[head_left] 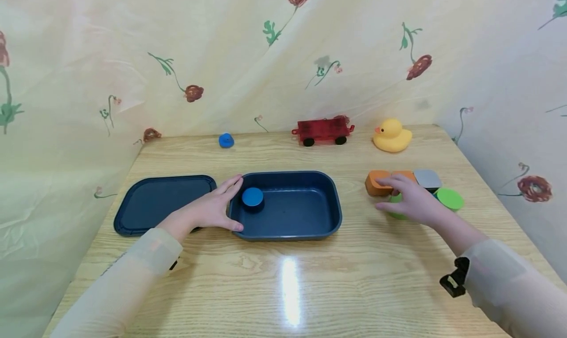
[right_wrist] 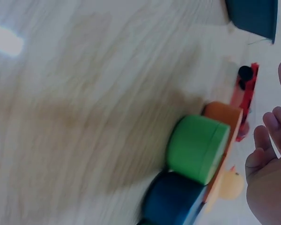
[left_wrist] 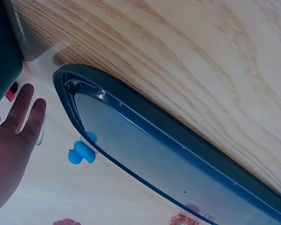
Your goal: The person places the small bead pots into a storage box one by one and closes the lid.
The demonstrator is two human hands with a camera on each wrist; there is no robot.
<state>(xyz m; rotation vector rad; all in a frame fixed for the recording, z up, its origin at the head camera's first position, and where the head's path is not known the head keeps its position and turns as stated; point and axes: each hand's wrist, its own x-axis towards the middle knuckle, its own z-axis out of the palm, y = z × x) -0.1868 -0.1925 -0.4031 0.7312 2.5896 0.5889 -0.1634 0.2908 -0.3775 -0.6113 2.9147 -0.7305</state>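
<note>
My left hand point(head_left: 211, 207) touches the left end of a dark blue open box point(head_left: 297, 212), its fingers and thumb spread along the rim. Inside that box, at the left, stands a short blue cylinder block point(head_left: 253, 198). Over a cluster of blocks hovers my right hand point(head_left: 412, 200), fingers apart, gripping nothing visible. Beneath and around it are an orange block point(head_left: 375, 185), a second orange block point(head_left: 405, 174), a grey block point(head_left: 427, 179) and a green cylinder point(right_wrist: 196, 147) partly hidden by the hand. Beside that cylinder is a dark blue block point(right_wrist: 173, 199), mostly hidden in the head view.
A dark flat lid point(head_left: 161, 202) lies left of the box. Another green cylinder point(head_left: 450, 199) ends the cluster at the right. Along the back edge stand a small blue toy point(head_left: 226, 140), a red wagon point(head_left: 323, 131) and a yellow duck point(head_left: 392, 136), before a flowered cloth point(head_left: 239, 72).
</note>
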